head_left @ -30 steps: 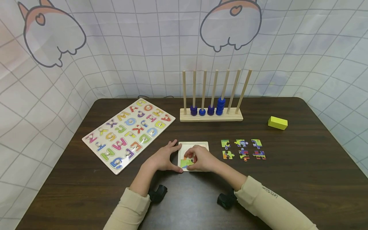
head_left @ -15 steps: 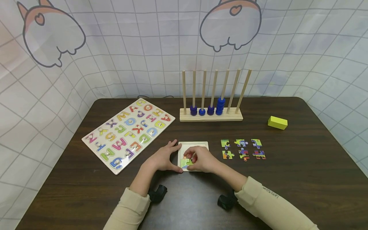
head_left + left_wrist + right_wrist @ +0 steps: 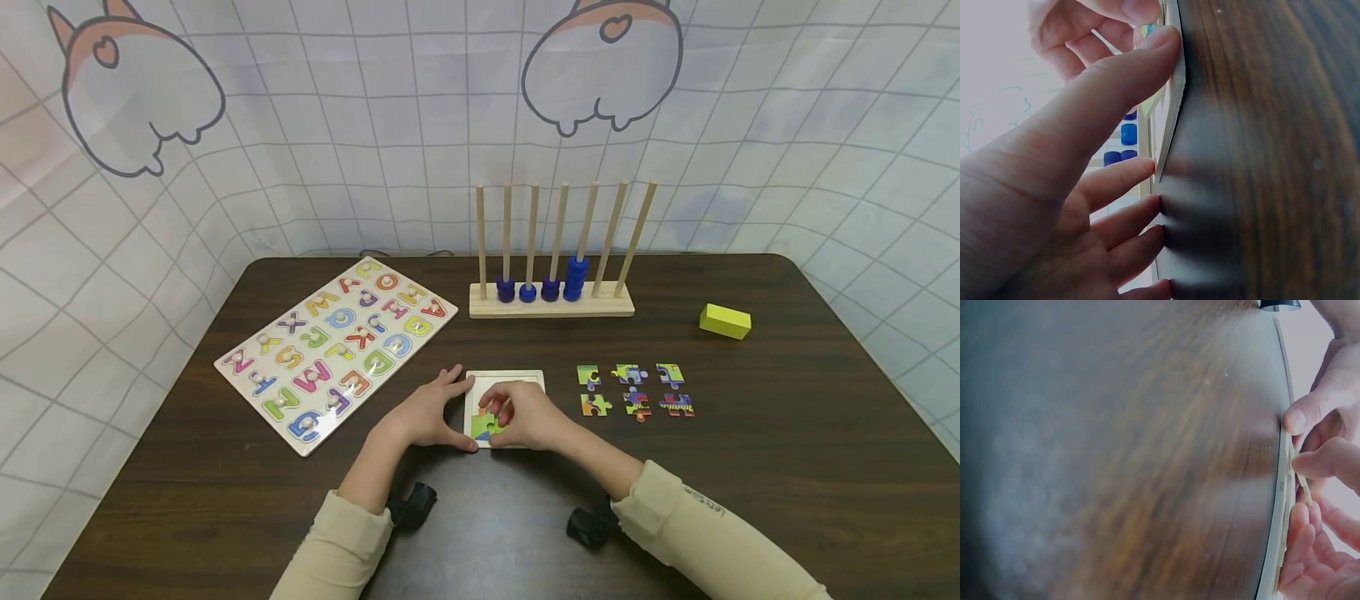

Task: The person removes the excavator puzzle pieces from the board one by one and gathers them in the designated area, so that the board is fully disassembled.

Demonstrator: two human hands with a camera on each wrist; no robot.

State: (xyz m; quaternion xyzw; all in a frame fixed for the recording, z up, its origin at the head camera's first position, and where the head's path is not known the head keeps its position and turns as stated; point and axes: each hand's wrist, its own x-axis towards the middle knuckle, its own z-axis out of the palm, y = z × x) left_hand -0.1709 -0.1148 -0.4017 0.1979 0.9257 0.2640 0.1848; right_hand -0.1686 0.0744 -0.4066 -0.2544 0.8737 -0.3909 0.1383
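Note:
A small square puzzle tray (image 3: pixel 506 375) with a pale wooden rim lies in front of the person. The left hand (image 3: pixel 429 412) rests at its left side, thumb on the near corner, other fingers spread and fairly straight toward the far corner. Over the tray is the right hand (image 3: pixel 534 415), pinching a thin jigsaw piece (image 3: pixel 1304 485) between thumb and fingers; in the right wrist view this piece stands tilted. A green patch of jigsaw (image 3: pixel 480 427) shows in the tray's near left corner. The right hand hides much of the tray's inside.
Several loose jigsaw pieces (image 3: pixel 637 402) lie in two rows right of the tray. An alphabet peg board (image 3: pixel 348 350) lies slanted at the left. Behind stand a wooden peg rack (image 3: pixel 551 308) with blue beads and, farther right, a yellow block (image 3: pixel 724 321).
The right hand's fingers and the piece at the tray's near left have shifted slightly. The left hand, the tray and the loose pieces keep their places.

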